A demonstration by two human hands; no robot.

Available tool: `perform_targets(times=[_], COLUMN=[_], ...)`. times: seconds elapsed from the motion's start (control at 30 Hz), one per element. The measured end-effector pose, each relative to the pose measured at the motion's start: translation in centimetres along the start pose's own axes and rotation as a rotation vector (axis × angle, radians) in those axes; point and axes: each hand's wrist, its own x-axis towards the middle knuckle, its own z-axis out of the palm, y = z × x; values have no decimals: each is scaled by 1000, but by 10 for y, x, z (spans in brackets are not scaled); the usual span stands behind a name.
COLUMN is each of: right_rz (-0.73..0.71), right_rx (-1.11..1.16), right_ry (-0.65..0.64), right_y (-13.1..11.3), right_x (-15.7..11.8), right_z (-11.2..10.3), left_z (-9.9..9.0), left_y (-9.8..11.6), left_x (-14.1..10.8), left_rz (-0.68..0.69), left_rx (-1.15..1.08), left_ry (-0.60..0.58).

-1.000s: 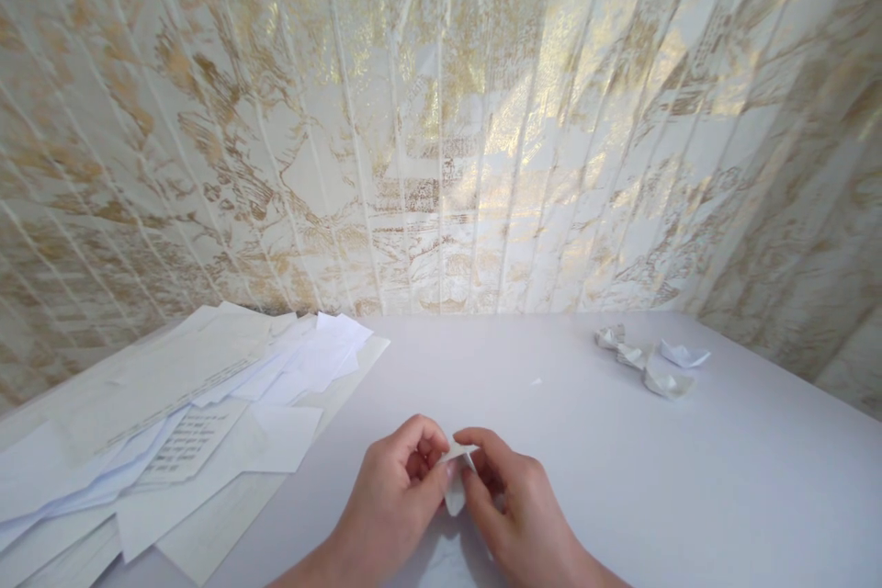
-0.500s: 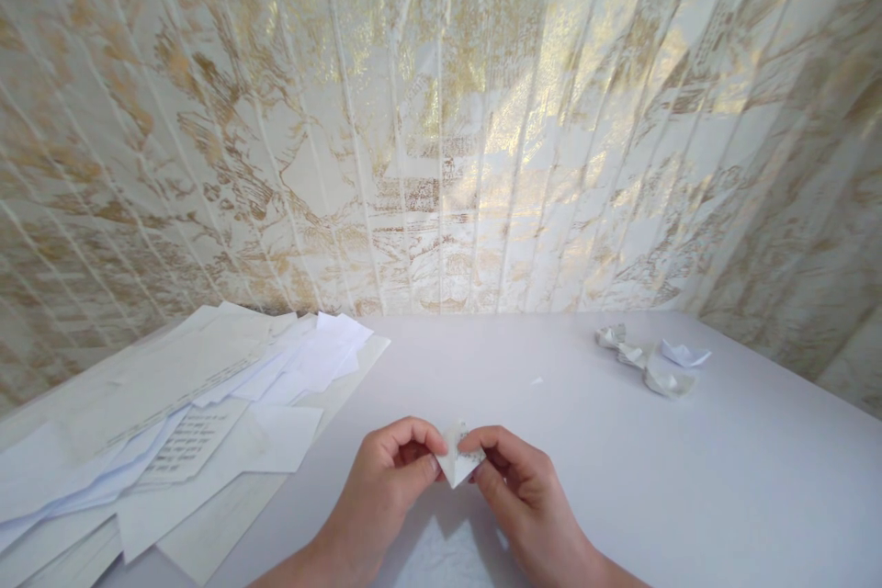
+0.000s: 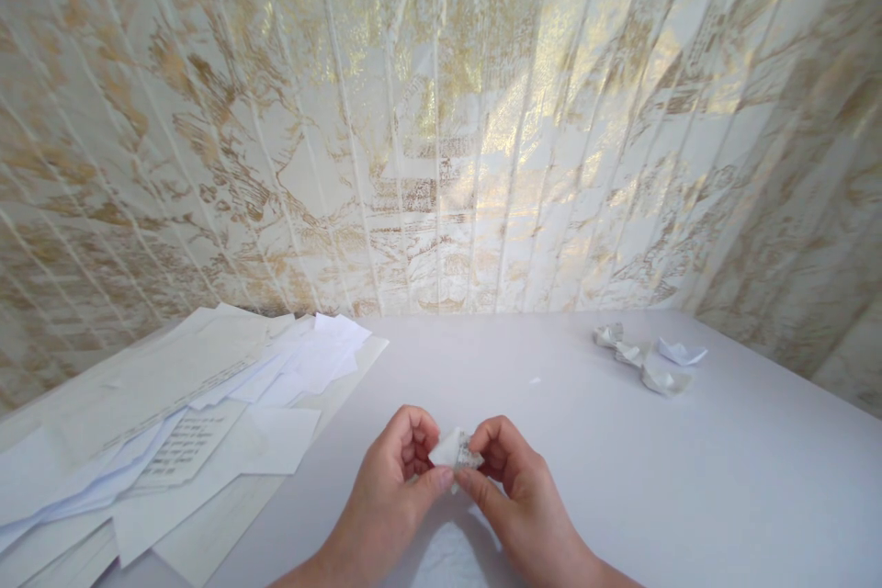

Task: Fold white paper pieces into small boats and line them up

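A small folded piece of white paper [image 3: 449,448], with print on its right part, is held up between both hands above the white table [image 3: 620,496]. My left hand [image 3: 396,478] grips its left side, the thumb at the lower edge and the fingers curled behind. From the right, my right hand [image 3: 514,487] pinches the printed side, its thumb tip close to the left thumb. Part of the paper's lower edge is hidden by the thumbs.
A spread pile of paper sheets [image 3: 268,441], some printed, covers the table's left side. Several small folded paper boats [image 3: 666,380] sit at the back right. A tiny paper scrap [image 3: 536,379] lies beyond my hands. The patterned curtain [image 3: 441,156] rises behind the table.
Both thumbs have come together at the paper's lower edge. The folded paper has changed from a downward-pointing shape to a wider one with its point upward.
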Motion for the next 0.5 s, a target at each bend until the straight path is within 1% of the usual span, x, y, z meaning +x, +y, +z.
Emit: perform_targets(times=[0.1,0.17,0.23,0.33,0.4,0.5], right_rz=[-4,-1,8,42,70,94], right_rx=[77,82,22,-73,-84,-49], right_ry=[25,23,-1,-33,-27,-11], right_y=[3,1,-2,-6,-6,-4], right_x=[-1,-1,0,0,0,0], right_z=[0,-1,-3,-4,-4,-3], left_z=[3,3,3,2,1,2], left_y=[-1,0,1,0,-1,-2], left_x=[0,-1,-1,-2,-3,-4], left_rz=[-104,-148,-141,-84,-56,-59], left_rx=[-9,24,68,146,185,185], left_ry=[-71,-103,-109,-130,-156,-199])
